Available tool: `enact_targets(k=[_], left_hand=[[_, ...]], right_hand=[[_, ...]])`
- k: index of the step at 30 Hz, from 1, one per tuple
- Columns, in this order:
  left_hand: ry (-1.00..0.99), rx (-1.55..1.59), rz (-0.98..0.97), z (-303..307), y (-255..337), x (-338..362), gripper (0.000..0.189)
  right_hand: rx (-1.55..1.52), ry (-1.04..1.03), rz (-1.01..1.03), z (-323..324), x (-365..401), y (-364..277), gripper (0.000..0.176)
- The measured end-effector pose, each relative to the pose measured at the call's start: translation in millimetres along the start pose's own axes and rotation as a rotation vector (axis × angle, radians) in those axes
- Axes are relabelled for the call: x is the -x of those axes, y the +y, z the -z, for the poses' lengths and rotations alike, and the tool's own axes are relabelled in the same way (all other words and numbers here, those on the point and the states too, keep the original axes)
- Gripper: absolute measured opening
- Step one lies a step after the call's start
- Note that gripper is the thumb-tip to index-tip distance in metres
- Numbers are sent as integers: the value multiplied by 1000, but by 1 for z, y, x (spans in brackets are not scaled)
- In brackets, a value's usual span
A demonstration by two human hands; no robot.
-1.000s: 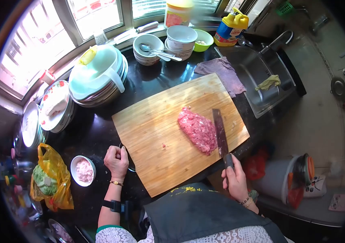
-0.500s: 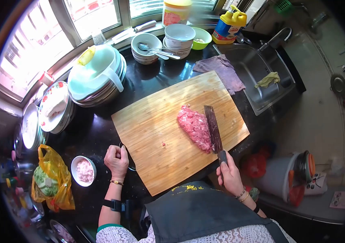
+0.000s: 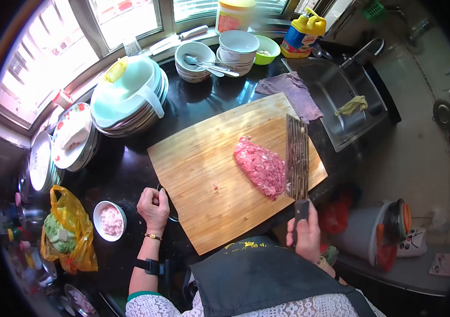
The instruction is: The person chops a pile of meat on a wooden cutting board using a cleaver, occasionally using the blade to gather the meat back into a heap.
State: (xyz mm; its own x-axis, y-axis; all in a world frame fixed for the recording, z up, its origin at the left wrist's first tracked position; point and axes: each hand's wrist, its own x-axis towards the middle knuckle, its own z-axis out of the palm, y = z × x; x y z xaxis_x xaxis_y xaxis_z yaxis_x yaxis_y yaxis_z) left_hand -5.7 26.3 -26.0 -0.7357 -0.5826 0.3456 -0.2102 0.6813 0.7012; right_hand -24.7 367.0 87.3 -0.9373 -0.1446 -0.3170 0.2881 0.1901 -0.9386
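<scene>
Now | bowl (image 3: 97, 221): pink mince (image 3: 112, 220) | yellow bag (image 3: 81, 231): greens (image 3: 57, 231) | right fingers (image 3: 303, 229): cleaver (image 3: 297, 158)

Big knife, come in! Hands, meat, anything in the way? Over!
Right hand gripping cleaver. Left hand curled beside cutting board, away from cleaver. Minced meat mostly in one heap on cutting board. Nothing seen in the way.

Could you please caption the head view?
The right hand holds a cleaver beside minced meat on a wooden cutting board.
</scene>
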Motion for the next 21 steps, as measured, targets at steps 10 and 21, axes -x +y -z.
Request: enact_targets(k=[10,21], left_hand=[[-3,5,0,0,-1,-1,27],[-11,12,-1,1,0,0,28]], right_hand=[[197,-1,167,-5,4,2,51],[117,-116,-182,-3,-19,1,46]])
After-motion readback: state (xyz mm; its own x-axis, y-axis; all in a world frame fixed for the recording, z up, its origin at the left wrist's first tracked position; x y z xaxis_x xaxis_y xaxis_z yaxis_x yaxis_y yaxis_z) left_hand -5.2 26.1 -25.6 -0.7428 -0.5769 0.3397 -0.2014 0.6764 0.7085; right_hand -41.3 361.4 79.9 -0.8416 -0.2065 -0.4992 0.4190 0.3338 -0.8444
